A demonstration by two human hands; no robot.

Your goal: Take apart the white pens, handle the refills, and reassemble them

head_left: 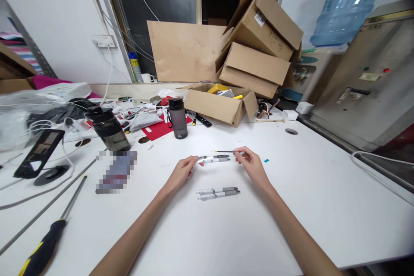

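While two clear pens lie nearest the wearer on a white tabletop, the head view shows the left hand, fingertips closed on the left end of a second pair of pens, and the right hand pinching what looks like a slim dark refill just beyond them. The step appears to be handling pen parts; the next move likely calls for a light, steady pinch. Beyond stand a dark bottle, an open carton and, at right, a blue water jug.
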